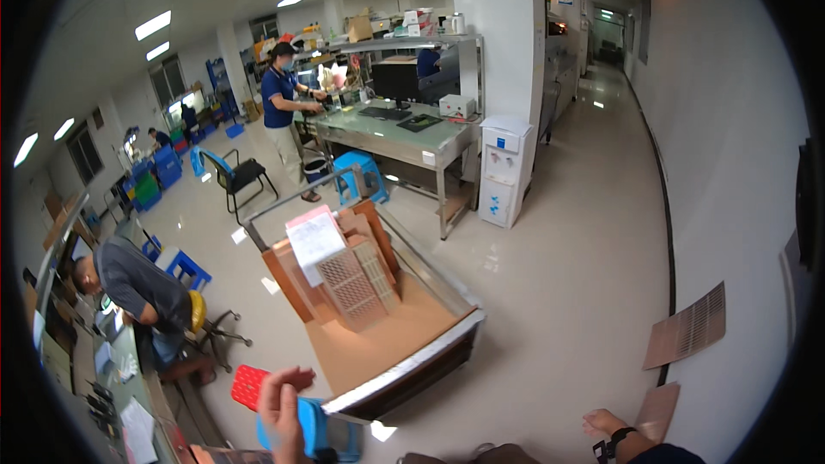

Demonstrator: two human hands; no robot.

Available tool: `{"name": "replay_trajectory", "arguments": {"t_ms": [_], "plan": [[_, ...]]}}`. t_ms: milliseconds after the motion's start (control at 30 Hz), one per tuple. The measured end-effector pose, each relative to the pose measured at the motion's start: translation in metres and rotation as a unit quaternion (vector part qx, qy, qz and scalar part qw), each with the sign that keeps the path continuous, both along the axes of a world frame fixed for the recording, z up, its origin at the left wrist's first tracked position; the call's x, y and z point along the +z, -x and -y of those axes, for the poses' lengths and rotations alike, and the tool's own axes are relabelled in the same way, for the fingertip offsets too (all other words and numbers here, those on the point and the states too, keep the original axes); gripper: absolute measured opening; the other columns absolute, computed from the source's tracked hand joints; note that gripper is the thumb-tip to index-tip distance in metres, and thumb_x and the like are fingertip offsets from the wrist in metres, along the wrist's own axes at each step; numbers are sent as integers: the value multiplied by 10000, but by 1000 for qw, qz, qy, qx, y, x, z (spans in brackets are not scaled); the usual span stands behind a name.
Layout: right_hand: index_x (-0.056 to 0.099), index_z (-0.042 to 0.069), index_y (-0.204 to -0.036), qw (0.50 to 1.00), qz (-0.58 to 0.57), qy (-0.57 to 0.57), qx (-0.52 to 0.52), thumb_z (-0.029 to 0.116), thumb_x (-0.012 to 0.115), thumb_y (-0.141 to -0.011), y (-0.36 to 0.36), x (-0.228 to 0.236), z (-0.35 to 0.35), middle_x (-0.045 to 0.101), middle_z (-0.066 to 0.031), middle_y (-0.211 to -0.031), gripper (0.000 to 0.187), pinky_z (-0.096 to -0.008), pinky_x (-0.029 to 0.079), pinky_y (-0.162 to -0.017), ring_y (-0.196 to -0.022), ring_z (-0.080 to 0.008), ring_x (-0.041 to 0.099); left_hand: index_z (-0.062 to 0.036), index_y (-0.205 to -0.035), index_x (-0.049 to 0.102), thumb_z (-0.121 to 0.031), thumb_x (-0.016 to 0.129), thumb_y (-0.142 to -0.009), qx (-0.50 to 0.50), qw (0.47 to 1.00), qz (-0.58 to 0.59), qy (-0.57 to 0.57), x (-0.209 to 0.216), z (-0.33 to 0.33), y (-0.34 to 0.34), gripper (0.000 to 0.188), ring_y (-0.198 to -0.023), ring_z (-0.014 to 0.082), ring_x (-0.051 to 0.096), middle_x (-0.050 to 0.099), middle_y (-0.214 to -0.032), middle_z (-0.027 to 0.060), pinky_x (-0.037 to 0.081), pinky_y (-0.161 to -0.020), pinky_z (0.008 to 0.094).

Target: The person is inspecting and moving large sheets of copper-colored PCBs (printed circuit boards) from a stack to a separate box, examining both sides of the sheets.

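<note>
Copper-coloured panel [659, 411] rests by the wall [730, 198] beside the right hand [605, 424], whose grip I cannot tell; probably light, stiff, best held by opposite edges. Left hand [283, 406], loosely spread and empty, hangs near a blue stool [313, 423].

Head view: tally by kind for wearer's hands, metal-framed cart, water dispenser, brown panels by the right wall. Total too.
Wearer's left hand and right hand: 2
Metal-framed cart: 1
Water dispenser: 1
Brown panels: 2
Total: 6
</note>
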State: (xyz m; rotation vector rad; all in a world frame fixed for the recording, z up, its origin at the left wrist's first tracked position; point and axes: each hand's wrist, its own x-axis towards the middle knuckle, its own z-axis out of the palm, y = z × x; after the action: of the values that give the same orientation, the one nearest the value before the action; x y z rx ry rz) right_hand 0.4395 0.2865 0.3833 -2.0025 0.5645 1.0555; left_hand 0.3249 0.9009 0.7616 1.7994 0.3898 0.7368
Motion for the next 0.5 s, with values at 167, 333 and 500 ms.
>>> {"name": "replay_trajectory", "arguments": {"t_ms": [167, 333, 500], "plan": [[564, -10, -1036, 966, 67, -237, -75, 149, 474, -882, -39, 11, 67, 635, -143, -864, 240, -384, 529, -652, -760, -263, 633, 46, -1008, 557, -114, 434, -907, -253, 920, 236, -182, 145, 80, -71, 226, -863, 263, 569, 576, -988, 239, 468, -650, 252], [503, 52, -1172, 997, -31, -48, 53, 231, 495, -880, -86, 43, 52, 604, -129, -1009, 342, -357, 504, -659, -822, -241, 610, 52, -919, 530, -85, 468, -874, -304, 837, 444, -104, 149, 155, -155, 157, -899, 303, 563, 536, -1044, 286, 466, -662, 313], [486, 57, -1193, 991, -1, -97, 87, 260, 500, -888, -168, 65, 44, 588, -141, -1026, 367, -364, 507, -693, -857, -239, 602, 41, -945, 522, -101, 481, -867, -340, 832, 431, -78, 122, 189, -249, 167, -938, 300, 535, 524, -1068, 266, 441, -700, 324]]}}
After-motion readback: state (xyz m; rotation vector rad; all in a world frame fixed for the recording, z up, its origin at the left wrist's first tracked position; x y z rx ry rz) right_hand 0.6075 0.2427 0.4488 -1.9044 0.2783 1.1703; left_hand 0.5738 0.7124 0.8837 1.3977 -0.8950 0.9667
